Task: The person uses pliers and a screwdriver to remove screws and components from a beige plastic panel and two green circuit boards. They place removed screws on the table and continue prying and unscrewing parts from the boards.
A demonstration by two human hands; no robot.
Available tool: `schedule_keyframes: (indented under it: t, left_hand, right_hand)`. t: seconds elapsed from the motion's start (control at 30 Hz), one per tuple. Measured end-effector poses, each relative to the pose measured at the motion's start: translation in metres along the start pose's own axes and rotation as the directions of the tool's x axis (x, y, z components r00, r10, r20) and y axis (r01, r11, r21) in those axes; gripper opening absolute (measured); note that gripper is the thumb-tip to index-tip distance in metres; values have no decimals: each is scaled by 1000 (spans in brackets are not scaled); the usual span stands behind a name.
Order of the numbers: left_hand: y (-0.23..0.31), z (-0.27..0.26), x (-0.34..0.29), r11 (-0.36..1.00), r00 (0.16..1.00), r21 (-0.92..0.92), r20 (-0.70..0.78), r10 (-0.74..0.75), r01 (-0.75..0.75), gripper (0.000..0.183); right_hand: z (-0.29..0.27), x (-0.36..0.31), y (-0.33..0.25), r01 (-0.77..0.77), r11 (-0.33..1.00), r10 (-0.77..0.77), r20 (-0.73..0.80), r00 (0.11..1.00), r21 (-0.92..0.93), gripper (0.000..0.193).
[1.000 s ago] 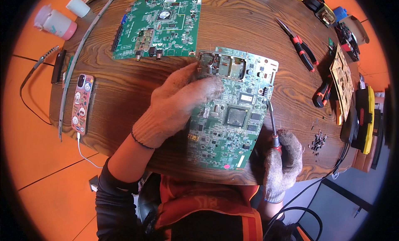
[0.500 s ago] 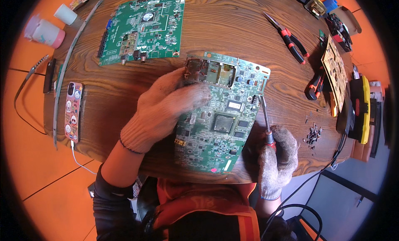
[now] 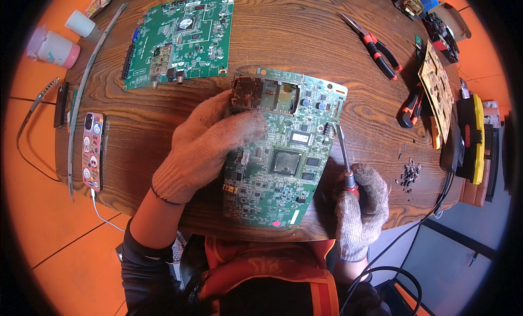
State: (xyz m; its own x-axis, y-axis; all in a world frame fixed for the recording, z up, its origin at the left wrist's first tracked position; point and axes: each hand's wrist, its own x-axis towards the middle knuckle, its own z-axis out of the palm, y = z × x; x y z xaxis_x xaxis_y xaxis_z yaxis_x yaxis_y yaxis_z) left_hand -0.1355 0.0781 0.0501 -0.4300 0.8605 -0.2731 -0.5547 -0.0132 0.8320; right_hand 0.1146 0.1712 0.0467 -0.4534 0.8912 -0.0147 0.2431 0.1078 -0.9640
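My left hand (image 3: 204, 147), in a knitted work glove, is closed on the left edge of a green circuit board (image 3: 261, 201), its thumb lying across the top face. The board is tilted up above the near part of the table. It carries a metal-walled frame (image 3: 267, 95), a large square chip (image 3: 286, 162) and a small black pin part (image 3: 328, 130) near its right edge. In my gloved right hand (image 3: 362, 212) is a screwdriver (image 3: 344, 152) with a metal shaft and red on its handle. Its tip is at the board's right edge, beside the pin part; contact cannot be made out.
A second green circuit board (image 3: 180, 44) lies at the far left. Pliers (image 3: 373, 46), a brown board (image 3: 434, 93) and small loose bits (image 3: 408, 173) are on the right. A phone (image 3: 93, 152) with a white cable lies left, beside a long metal strip (image 3: 81, 98).
The whole view has shifted slightly, so everything sits a little further left. Both hands keep their holds, and the screwdriver tip stays beside the pin part.
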Motion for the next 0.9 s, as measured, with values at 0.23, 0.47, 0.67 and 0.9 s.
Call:
schedule_keyframes:
  t: [0.23, 0.47, 0.67, 0.9]
  left_hand:
    - [-1, 4, -1, 1000, 1000, 11, -5, 24, -24, 47]
    - [7, 8, -2, 994, 999, 106, 35, 13, -17, 38]
    - [8, 9, 2, 963, 999, 268, 27, 18, -24, 30]
    - [3, 6, 2, 976, 996, 208, 70, 48, -62, 31]
  right_hand:
    - [0, 0, -1, 10, 1000, -10, -16, 1000, -12, 39]
    - [-2, -2, 7, 48, 997, -51, -50, 997, -65, 39]
    - [-4, 2, 24, 244, 947, -254, -23, 967, -210, 39]
    - [-8, 1, 27, 249, 936, -259, -11, 966, -248, 38]
